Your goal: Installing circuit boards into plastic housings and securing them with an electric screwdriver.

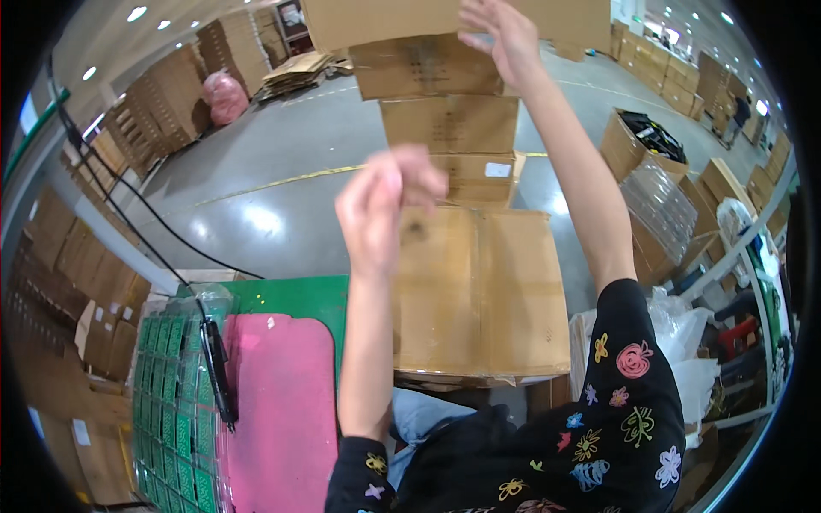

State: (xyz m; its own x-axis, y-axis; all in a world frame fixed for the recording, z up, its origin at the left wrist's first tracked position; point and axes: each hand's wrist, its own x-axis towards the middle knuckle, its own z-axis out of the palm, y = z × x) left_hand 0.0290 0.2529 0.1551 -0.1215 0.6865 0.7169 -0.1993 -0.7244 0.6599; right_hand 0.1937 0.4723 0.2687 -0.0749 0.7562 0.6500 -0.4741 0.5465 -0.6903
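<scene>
My left hand [380,201] is raised above a closed cardboard box [522,291] with a tape seam. Its fingers look partly bent but are smeared by motion, and I see nothing clearly held. Farther forward and up, my right hand [505,43] has its fingers stretched and slightly spread. It lies in front of the large top carton [385,19] of a tall stack; whether it touches the carton I cannot tell. Below that carton are more brown boxes [449,124], and one low box carries a white label [497,170].
At left, a pink mat [286,410] lies on a green bench top [291,295], beside clear trays of green circuit boards [167,410]. A black electric screwdriver [217,372] hangs on its cable. An open carton with black items [654,137] and plastic wrap [676,321] are at right.
</scene>
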